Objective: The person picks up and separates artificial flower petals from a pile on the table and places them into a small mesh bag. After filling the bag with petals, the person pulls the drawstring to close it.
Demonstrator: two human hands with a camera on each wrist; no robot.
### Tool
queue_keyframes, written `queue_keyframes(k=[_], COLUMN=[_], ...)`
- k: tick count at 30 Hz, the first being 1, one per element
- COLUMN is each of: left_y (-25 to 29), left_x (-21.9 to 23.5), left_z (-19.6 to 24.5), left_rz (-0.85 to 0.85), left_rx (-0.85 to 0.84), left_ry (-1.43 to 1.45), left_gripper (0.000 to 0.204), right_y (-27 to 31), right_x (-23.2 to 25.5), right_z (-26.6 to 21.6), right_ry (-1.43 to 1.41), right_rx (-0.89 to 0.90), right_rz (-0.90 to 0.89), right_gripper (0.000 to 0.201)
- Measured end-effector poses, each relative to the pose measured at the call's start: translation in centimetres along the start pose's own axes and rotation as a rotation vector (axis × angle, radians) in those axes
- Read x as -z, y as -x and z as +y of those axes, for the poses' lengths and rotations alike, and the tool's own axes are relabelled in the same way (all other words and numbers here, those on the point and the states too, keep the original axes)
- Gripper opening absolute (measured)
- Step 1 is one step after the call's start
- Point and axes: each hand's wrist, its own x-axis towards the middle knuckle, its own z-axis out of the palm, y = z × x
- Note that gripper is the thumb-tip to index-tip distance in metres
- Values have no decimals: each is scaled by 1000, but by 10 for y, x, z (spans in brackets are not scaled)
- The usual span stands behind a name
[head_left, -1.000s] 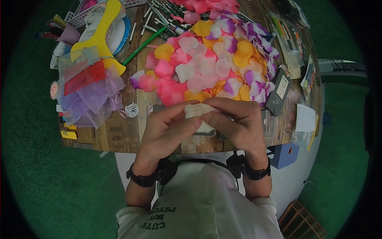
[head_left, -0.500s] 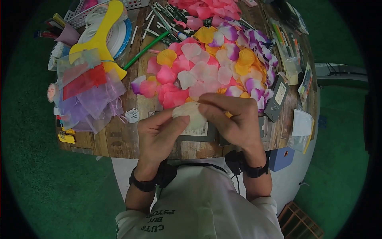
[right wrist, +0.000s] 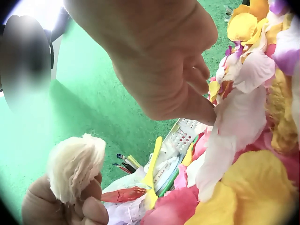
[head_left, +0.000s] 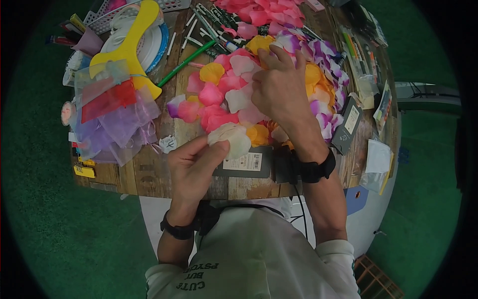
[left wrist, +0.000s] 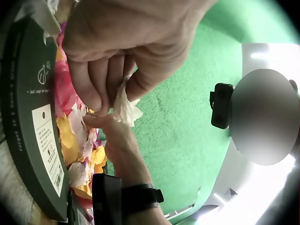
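My left hand point(head_left: 191, 167) pinches a small bundle of cream-white fabric petals point(head_left: 231, 139) between thumb and fingers, above the front of the table. In the right wrist view the bundle point(right wrist: 77, 166) shows several thin layers pressed together. Over the heap of coloured petals reaches my right hand point(head_left: 281, 87), with its fingers bent loosely downward. One of its fingertips meets a pale pink-white petal point(right wrist: 241, 110) in the right wrist view. Pink petals point(head_left: 211, 93), yellow petals point(head_left: 211, 73) and purple-white ones point(head_left: 323, 52) lie around that hand.
A dark box with a white label point(head_left: 244, 162) lies under the left hand's bundle. To the left are purple mesh bags point(head_left: 117, 134) and a yellow Y-shaped piece point(head_left: 127, 47). Markers point(head_left: 214, 20) and a green stick point(head_left: 186, 62) lie behind. Another dark box point(head_left: 347, 124) is at right.
My right hand has let go of the cream-white bundle and moved forward onto the petal heap. The left hand keeps the bundle, now fanned wider than a second ago.
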Motion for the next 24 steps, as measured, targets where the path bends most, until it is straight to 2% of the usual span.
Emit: queue_keyframes(k=[4,6,7,9,10,12,13,15,19,21,22,24], left_y=[-1,-2,-3,-6,-7,-8,-9,-9,-6,-4,-3,-2], left_x=[-4,-6,-6,-9,-13,-19,-21,-23,-26,-30,-33,-35], left_z=[3,4,4,4,5,4,4,3,-4,-5,-3,-2], left_rz=[24,46,49,52,90,130,144,160,99,91,91,93], left_rx=[-27,-40,-44,-52,-59,-63,-54,-42,-34,-56,-78,-103], left_ry=[41,86,111,136,163,189,207,223,254,277,252,226], left_gripper=[17,20,21,23,23,23,22,22,20,20,24,28], right_y=[4,8,11,19,23,34,40,50,63,66,70,77], right_x=[2,16,25,42,47,55,57,57,54,52,50,42], right_z=[11,11,10,5,2,-5,-9,-18,-41,-51,-52,-52], right_ry=[-153,-461,-461,-961,-961,-1463,-1465,-1880,-2043,-1762,-1761,-1332], right_rx=[4,-160,-159,-428,-425,-669,-671,-643,-730,-844,-846,-629], right_rz=[59,105,106,94,93,81,78,93,108,91,94,161], right_gripper=[11,17,17,21,21,20,20,23,23,21,21,20])
